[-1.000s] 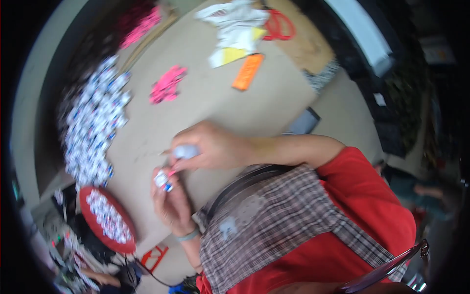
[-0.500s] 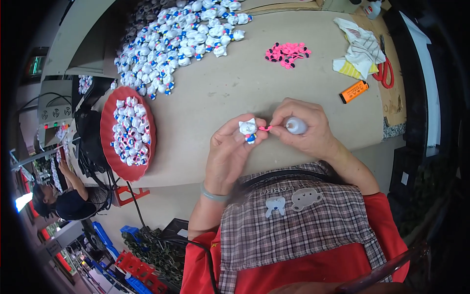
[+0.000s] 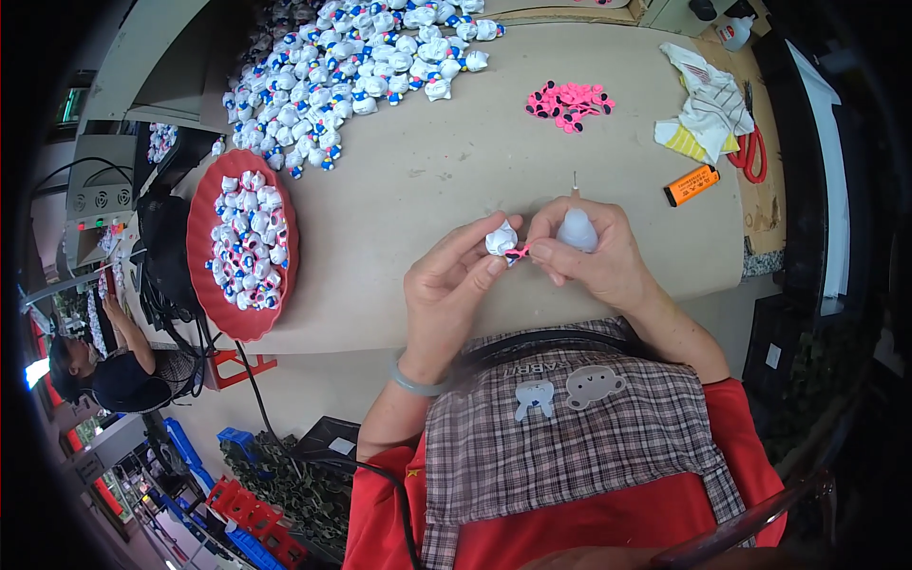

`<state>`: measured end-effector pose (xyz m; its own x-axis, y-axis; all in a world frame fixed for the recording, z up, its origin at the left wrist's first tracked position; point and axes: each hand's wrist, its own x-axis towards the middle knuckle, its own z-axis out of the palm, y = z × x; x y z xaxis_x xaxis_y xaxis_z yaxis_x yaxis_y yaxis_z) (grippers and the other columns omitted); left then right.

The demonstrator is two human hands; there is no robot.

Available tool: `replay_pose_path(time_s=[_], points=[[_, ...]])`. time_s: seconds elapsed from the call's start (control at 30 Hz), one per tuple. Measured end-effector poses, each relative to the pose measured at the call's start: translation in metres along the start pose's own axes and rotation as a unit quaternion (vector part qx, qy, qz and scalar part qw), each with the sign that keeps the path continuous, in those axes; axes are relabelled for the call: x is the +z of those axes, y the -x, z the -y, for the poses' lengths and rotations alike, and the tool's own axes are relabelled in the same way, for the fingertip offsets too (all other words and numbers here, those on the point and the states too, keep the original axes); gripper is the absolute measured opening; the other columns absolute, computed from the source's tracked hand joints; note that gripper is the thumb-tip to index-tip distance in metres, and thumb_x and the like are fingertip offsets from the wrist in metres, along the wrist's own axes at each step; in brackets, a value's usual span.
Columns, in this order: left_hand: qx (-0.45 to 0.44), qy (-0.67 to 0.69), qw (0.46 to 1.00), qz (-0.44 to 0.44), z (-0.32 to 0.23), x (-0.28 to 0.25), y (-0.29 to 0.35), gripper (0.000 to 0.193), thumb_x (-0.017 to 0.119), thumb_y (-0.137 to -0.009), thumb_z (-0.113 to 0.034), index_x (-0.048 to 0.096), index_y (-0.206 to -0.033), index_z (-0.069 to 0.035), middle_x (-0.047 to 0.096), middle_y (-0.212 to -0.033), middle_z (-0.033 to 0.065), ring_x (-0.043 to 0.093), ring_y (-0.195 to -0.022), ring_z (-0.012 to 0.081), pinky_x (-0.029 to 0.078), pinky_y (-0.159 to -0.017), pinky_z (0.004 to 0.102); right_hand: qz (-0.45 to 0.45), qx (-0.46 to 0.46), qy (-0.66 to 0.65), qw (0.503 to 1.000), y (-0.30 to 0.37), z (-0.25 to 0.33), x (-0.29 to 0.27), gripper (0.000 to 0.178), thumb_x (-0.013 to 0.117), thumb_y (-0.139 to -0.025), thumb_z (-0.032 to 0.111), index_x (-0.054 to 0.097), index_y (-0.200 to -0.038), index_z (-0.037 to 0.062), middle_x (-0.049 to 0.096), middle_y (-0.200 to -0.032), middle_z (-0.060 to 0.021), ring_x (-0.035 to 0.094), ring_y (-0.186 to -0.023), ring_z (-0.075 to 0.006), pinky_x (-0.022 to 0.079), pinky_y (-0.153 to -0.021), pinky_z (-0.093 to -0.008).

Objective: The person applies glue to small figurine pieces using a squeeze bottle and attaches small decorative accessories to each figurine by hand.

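My left hand is closed round a small white cat figurine, gripping it between thumb and fingers. Thumb and forefinger of my right hand pinch a tiny pair of pink toy sunglasses, which lies against the figurine. A translucent squeeze bottle is also tucked in my right hand, its thin needle tip pointing away from me. Further off on the table is a heap of pink sunglasses with dark lenses. To the left, a red scalloped bowl holds many figurines, some with pink-and-dark pieces on them.
A large pile of white and blue figurines covers the table's far left. At the right lie an orange box cutter-sized block, a cloth and red-handled scissors. Another person sits off to the left.
The figurine has turned and come up to the pink sunglasses, which now sit against it. The bottle has tipped so its needle points away from me. The view has shifted slightly.
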<state>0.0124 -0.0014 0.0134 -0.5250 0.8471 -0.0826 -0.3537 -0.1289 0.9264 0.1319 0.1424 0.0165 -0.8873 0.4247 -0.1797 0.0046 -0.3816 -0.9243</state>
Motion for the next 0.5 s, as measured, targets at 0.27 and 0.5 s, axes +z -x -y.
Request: replay_pose_path(time_s=[0.27, 0.5], points=[[0.001, -0.059, 0.998, 0.013, -0.0021, 0.0039, 0.0, 0.037, 0.057, -0.087, 0.005, 0.053, -0.123, 0.006, 0.058, -0.119, 0.0179, 0.059, -0.107, 0.021, 0.048, -0.092, 0.0299, 0.0, 0.004, 0.001, 1.0, -0.0001, -0.0002, -0.0018, 0.006, 0.066, -0.083, 0.005, 0.063, -0.085, 0.0003, 0.061, -0.079, -0.0012, 0.051, -0.058, -0.0045, 0.042, -0.051, -0.0189], [0.017, -0.113, 0.993, 0.011, -0.0018, 0.005, 0.0011, 0.037, 0.059, -0.088, 0.001, 0.052, -0.124, 0.007, 0.06, -0.117, 0.0204, 0.059, -0.108, 0.0225, 0.048, -0.093, 0.0315, -0.027, -0.008, 0.031, 0.999, 0.001, -0.0011, 0.0022, 0.007, 0.067, -0.083, 0.006, 0.062, -0.084, 0.0014, 0.06, -0.076, 0.0007, 0.051, -0.059, -0.0037, 0.041, -0.05, -0.019]])
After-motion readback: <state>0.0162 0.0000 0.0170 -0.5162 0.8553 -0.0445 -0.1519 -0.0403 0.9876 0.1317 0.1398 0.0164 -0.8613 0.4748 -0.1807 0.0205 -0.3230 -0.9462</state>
